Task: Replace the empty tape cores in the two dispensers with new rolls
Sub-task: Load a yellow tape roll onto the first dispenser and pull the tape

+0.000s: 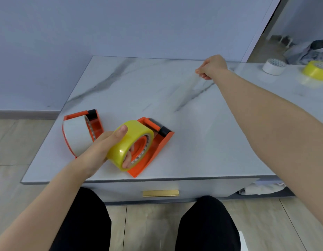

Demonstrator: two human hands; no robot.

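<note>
Gripping the yellow tape roll [130,144] in our left hand [100,151], we keep the strip pinched in our right hand [212,67] taut and straight.

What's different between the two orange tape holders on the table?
The left dispenser carries a white roll and nobody touches it; the right dispenser has a yellow roll gripped by the left hand. The right one's clear tape is drawn out far across the table to the pinching right hand; no tape is pulled from the left one. Both are orange with a dark front end.
</note>
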